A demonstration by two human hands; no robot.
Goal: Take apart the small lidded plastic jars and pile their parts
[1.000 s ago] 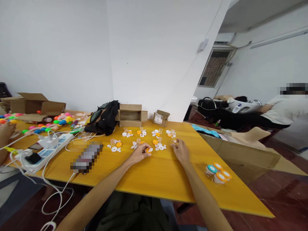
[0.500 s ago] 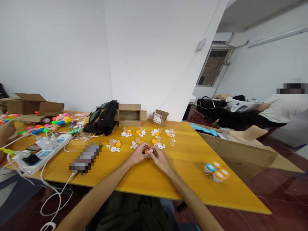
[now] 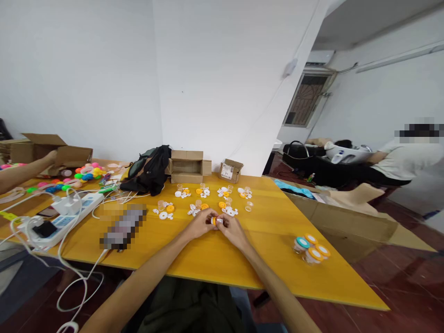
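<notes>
Close together over the table's middle, both hands work on one small item. My left hand (image 3: 201, 224) is closed round an orange ring-shaped lid (image 3: 214, 222), partly hidden by the fingers. From the other side, my right hand (image 3: 231, 229) pinches a white piece with dark holes (image 3: 219, 221) against that lid. Just beyond the fingers lie small groups of parts: orange lids (image 3: 169, 209), white discs (image 3: 163, 215), perforated white pieces (image 3: 192, 210) and clear plastic cups (image 3: 161, 205). A clear ring or cup (image 3: 249, 206) lies to the right of these groups.
Several lidded clear jars (image 3: 314, 252) stand at the table's right. To the left are a power strip (image 3: 69, 219), cables, a blurred-out device (image 3: 125, 226), a black bag (image 3: 152, 171) and colourful balls (image 3: 86, 173). Open cardboard boxes (image 3: 187, 177) stand behind. A co-worker's arm (image 3: 27, 172) reaches in from the left.
The orange lid and perforated white piece have turned between my fingers and show more clearly. At far left, the co-worker's hand has moved up to the cardboard box.
</notes>
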